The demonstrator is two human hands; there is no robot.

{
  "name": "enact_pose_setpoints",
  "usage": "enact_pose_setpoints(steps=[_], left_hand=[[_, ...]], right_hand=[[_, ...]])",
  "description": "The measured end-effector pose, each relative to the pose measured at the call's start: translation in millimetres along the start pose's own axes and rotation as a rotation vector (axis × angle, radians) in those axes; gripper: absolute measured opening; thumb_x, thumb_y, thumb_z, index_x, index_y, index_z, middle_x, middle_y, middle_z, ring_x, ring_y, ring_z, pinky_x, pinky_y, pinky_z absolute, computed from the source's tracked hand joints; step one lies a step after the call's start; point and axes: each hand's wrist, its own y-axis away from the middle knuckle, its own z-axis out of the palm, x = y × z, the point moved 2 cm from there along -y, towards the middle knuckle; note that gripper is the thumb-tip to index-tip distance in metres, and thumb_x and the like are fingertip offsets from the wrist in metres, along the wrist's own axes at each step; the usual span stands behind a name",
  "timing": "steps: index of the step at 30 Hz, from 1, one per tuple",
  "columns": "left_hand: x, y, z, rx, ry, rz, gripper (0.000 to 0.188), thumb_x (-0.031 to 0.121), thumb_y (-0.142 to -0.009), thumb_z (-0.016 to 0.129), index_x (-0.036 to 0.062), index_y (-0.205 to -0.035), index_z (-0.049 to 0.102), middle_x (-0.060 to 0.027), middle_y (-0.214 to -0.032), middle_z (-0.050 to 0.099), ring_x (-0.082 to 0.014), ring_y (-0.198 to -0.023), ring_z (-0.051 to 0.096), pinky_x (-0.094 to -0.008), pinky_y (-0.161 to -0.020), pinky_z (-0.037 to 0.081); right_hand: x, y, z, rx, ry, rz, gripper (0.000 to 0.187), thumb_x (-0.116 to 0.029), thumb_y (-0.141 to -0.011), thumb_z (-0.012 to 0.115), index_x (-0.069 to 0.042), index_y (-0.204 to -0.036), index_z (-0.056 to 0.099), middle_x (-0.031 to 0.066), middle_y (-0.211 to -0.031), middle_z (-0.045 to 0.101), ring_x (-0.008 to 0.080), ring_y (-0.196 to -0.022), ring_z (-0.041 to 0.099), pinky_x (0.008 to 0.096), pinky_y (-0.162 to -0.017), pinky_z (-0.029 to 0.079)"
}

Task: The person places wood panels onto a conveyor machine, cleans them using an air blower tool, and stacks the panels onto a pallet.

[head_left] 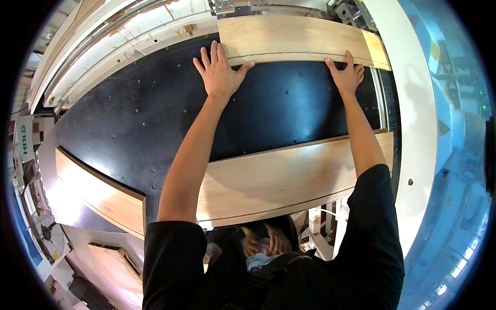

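Note:
A long pale wood-grain board [294, 39] lies at the far side of a black work surface [279, 108], with a dark groove along its near edge. My left hand [219, 75] is at the board's near left corner, fingers spread flat and thumb stretched along the near edge. Farther right, my right hand [347, 76] touches the same edge, its thumb out and index finger reaching onto the board; its other fingers are bent. Neither hand is wrapped around the board. Beneath my forearms, closer to me, rests a second grooved wooden board [279, 181].
Another wooden board [101, 188] lies at the near left. Metal clamp parts [240, 6] stand behind the far board. A metal rail [380, 98] runs at the right, beside a white machine frame [417, 124]. A fan [49, 233] stands at far left.

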Motion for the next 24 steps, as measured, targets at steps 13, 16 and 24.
enact_pose_setpoints(steps=[13, 16, 24], left_hand=[[3.0, 4.6, -4.7, -0.006, 0.030, -0.001, 0.113, 0.077, -0.078, 0.065, -0.0056, -0.149, 0.036, -0.0199, -0.157, 0.036, -0.0462, -0.148, 0.025, -0.0674, -0.119, 0.014], [8.4, 3.2, -11.4, -0.036, 0.018, -0.020, 0.111, 0.075, -0.079, 0.066, -0.0029, -0.151, 0.034, -0.0188, -0.159, 0.035, -0.0439, -0.150, 0.024, -0.0648, -0.120, 0.014], [15.8, -0.7, -8.5, -0.056, 0.011, 0.000, 0.108, 0.073, -0.081, 0.065, 0.0007, -0.154, 0.032, -0.0175, -0.160, 0.033, -0.0407, -0.151, 0.023, -0.0616, -0.121, 0.014]], right_hand=[[-2.0, 4.1, -4.8, -0.006, -0.050, -0.023, 0.111, -0.087, -0.073, 0.061, -0.021, -0.158, 0.032, 0.0447, -0.155, 0.015, 0.0558, -0.150, 0.006, 0.0595, -0.123, 0.004], [-3.4, 6.1, -10.1, -0.004, -0.049, -0.003, 0.110, -0.085, -0.074, 0.063, -0.021, -0.158, 0.033, 0.0461, -0.155, 0.014, 0.0569, -0.149, 0.006, 0.0597, -0.123, 0.003], [7.5, 5.8, -22.9, -0.175, -0.185, 0.055, 0.119, -0.086, -0.075, 0.059, -0.018, -0.163, 0.019, 0.0415, -0.160, -0.002, 0.0542, -0.151, -0.005, 0.0596, -0.122, -0.004]])
